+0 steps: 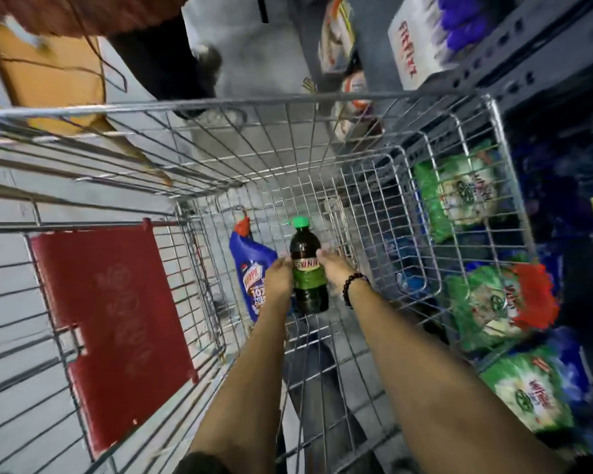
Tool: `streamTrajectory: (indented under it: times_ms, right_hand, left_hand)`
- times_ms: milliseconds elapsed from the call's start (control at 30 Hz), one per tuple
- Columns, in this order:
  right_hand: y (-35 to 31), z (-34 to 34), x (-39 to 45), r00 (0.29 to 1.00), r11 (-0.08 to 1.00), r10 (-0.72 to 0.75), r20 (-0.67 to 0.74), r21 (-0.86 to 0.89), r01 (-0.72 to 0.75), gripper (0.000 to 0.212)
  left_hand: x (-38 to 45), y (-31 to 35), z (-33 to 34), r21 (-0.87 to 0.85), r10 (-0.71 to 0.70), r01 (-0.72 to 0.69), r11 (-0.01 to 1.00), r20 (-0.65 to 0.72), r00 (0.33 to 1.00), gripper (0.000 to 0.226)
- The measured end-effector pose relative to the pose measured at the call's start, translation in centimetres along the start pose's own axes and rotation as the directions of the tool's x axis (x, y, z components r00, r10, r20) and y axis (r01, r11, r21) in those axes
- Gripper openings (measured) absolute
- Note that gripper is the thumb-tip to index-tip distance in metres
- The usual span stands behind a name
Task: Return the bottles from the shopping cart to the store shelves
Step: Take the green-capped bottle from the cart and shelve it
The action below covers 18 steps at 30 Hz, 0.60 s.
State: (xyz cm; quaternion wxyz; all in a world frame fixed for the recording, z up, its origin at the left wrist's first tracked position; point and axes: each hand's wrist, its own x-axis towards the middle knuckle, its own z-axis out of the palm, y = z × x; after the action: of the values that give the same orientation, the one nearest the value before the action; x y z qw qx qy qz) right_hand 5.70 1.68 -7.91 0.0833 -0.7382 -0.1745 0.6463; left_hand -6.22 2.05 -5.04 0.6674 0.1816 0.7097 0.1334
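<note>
A dark bottle (308,268) with a green cap and green label stands upright on the floor of the wire shopping cart (322,97). My left hand (280,277) presses its left side and my right hand (336,268), with a bead bracelet at the wrist, presses its right side, so both hands grip it. A blue bottle (249,265) with a red cap lies tilted just left of it, partly hidden behind my left hand.
The cart's red fold-down seat flap (113,330) is at the left. Store shelves at the right hold green packets (466,196) and a white box (421,46). A person in dark trousers (172,53) stands beyond the cart's far end.
</note>
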Motion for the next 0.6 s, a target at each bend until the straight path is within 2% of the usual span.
streamTrajectory:
  times_ms: [67,133,233,333,367,433,500,600]
  right_hand:
    - [0.0,-0.4,-1.5,1.000,0.999,0.018,0.013,0.050,-0.019,0.051]
    - [-0.2,-0.9,-3.7,0.999,0.981,0.027,0.037,0.192,-0.033,0.046]
    - [-1.6,-2.7,-8.1,0.995,0.944,-0.024,0.098,0.330,-0.010,0.042]
    - [-2.9,-4.9,-13.5,0.985,0.904,-0.142,0.098,0.418,0.088,0.044]
    - [-3.1,-5.6,-15.5,0.979,0.877,-0.187,0.080,0.463,0.130,0.045]
    - [-3.2,-7.2,-19.6,0.962,0.810,-0.272,0.017,0.544,0.219,0.044]
    - [-2.8,-8.9,-24.2,0.931,0.740,-0.358,-0.073,0.586,0.331,0.033]
    - [-1.7,-11.8,-31.8,0.846,0.644,-0.494,-0.201,0.568,0.512,0.020]
  left_hand:
    - [-1.3,0.7,-0.4,-0.011,0.006,-0.006,1.000,0.025,1.000,0.024]
    - [-2.4,1.6,-0.8,0.026,0.005,-0.007,1.000,0.072,0.997,0.021]
    - [-4.8,4.1,-1.8,0.068,0.032,-0.045,0.997,0.187,0.982,0.012]
    - [-8.2,6.6,-2.7,0.134,0.118,-0.176,0.975,0.358,0.926,0.027]
    - [-9.7,7.5,-2.7,0.149,0.137,-0.215,0.965,0.414,0.900,0.032]
    - [-12.8,9.3,-2.2,0.163,0.168,-0.295,0.942,0.532,0.830,0.023]
    - [-16.5,11.2,-1.0,0.174,0.188,-0.381,0.908,0.644,0.742,0.018]
    - [-22.4,14.3,0.8,0.128,0.224,-0.531,0.838,0.805,0.549,0.009]
